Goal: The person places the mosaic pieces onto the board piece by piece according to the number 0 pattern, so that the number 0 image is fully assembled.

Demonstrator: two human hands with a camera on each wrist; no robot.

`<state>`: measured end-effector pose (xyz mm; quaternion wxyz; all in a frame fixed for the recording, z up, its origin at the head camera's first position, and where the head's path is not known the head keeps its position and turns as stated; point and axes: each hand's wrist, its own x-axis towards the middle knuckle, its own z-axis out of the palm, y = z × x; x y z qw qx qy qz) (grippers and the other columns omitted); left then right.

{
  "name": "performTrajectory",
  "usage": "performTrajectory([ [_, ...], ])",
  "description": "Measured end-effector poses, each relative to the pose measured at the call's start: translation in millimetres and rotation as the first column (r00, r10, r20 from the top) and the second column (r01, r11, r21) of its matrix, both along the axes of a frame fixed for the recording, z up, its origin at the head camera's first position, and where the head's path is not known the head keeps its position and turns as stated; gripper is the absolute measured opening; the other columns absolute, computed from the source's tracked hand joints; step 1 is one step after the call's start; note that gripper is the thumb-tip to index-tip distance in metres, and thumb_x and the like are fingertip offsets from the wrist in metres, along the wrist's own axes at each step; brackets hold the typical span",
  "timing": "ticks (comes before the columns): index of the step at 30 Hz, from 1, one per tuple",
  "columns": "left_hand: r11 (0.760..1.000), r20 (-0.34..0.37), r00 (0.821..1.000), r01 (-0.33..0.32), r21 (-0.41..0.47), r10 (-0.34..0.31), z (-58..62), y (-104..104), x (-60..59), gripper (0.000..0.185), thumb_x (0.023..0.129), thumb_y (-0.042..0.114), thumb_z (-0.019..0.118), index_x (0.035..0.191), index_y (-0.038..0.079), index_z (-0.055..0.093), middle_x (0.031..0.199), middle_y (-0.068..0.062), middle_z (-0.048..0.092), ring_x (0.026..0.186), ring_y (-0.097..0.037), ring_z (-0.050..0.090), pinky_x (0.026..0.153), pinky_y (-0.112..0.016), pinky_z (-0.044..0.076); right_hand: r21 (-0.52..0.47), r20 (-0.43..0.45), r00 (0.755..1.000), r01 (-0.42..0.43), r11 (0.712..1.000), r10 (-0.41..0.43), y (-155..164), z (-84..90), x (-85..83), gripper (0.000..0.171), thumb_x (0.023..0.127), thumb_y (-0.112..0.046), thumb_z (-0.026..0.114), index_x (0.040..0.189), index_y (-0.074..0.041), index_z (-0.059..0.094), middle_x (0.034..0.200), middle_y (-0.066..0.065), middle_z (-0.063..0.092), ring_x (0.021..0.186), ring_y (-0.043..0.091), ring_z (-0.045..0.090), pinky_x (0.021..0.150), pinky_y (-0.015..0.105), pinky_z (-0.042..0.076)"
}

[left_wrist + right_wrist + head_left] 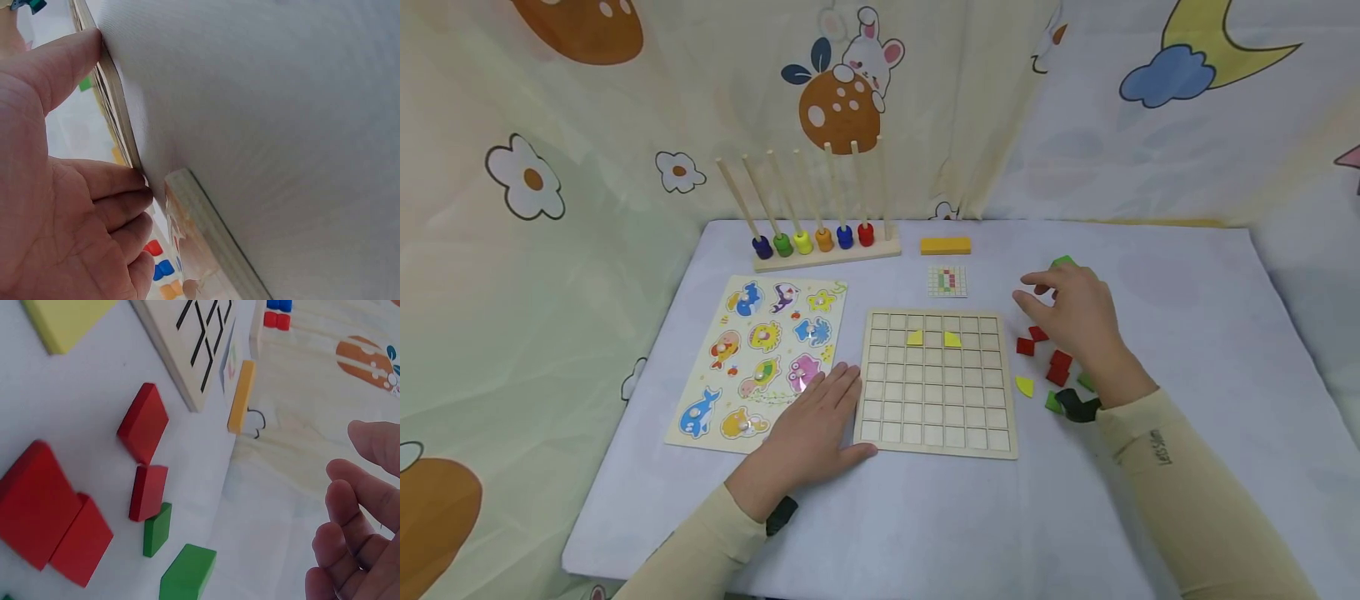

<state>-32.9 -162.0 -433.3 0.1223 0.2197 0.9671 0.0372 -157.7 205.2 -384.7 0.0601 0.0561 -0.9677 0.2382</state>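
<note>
My left hand point(811, 427) rests with straight fingers at the left edge of a wooden grid board point(933, 390), its thumb by the near left corner. In the left wrist view, the thumb and fingertips meet the board's side. Two yellow quarter-round pieces point(952, 339) lie in grid squares near the top. My right hand point(1075, 321) hovers right of the board, thumb and fingers apart with nothing between them. Around and below it lie several red square pieces point(145, 425), some green pieces point(187, 573) and a loose yellow quarter-round piece point(1024, 386).
A fish-and-sea-animal puzzle board point(707, 375) lies left, partly under my left forearm and hand. Behind it stands a peg rack point(827, 261) with colored beads. A small pattern card point(947, 282) and a yellow-orange box point(945, 246) lie beyond the grid board. Printed curtains border the table.
</note>
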Motion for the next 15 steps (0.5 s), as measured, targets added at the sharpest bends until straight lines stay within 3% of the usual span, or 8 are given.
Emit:
performTrajectory([
  [15,1.0,-0.001,1.0,0.0,0.004,0.0,0.8,0,0.1,0.104,0.091,0.068,0.067,0.166,0.008,0.027,0.176,-0.008,0.024,0.165,-0.026,0.017,0.135,-0.044,0.018,0.054,0.084,0.996,0.01,0.998,-0.015,17,-5.6,8.0,0.041,0.098,-0.034,0.071,0.131,-0.011,0.073,0.11,0.017,0.067,0.098,0.035,0.054,0.092,0.058,0.044],
])
